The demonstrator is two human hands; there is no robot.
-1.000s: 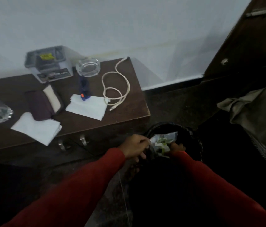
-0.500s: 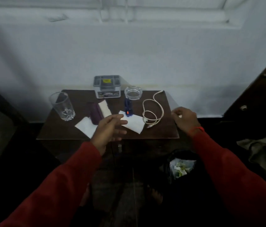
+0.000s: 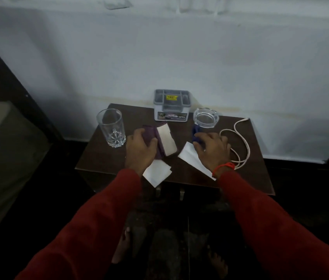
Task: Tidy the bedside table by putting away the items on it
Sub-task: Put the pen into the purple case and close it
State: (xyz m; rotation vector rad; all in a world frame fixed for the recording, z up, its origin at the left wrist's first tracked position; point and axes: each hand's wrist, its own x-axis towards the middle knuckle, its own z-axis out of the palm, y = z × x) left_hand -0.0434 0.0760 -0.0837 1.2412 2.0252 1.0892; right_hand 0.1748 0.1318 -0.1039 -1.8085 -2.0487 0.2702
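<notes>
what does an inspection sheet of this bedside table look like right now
surface: dark wooden bedside table, two drawer handles at its front.
job's things: drinking glass, purple wallet, blue lighter, glass ashtray, two white tissues.
clutter: grey tin box against the wall.
hands: left hand grips the wallet; right hand has its fingers curled on the lighter.
cables: white cable looped at the table's right edge.
surroundings: pale wall, dark floor, bare feet below.
</notes>
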